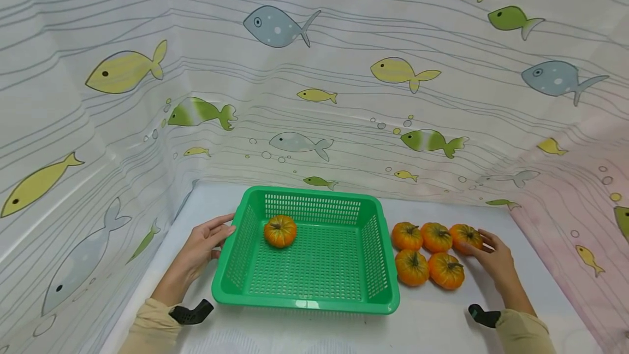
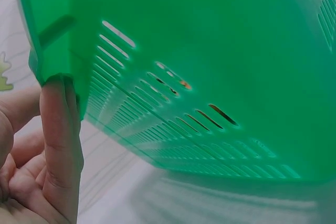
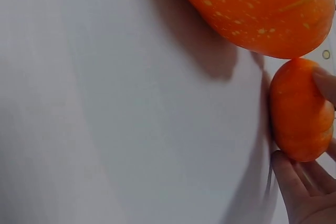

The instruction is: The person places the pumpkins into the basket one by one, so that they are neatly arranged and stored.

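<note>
A green plastic basket with slotted walls stands on the table. Inside it, towards the back left, sits one small orange pumpkin. My left hand holds the basket's left rim; in the left wrist view its fingers reach up under the lip. Right of the basket several pumpkins stand close together in two rows. My right hand grips the back row's rightmost pumpkin, thumb on one side and fingers on the other. The right wrist view shows this gripped pumpkin touching the table beside a nearer pumpkin.
The white tabletop extends in front of the basket and the pumpkins. A fish-print curtain rises behind the table and along both sides. Black wrist-worn devices sit at both sleeves.
</note>
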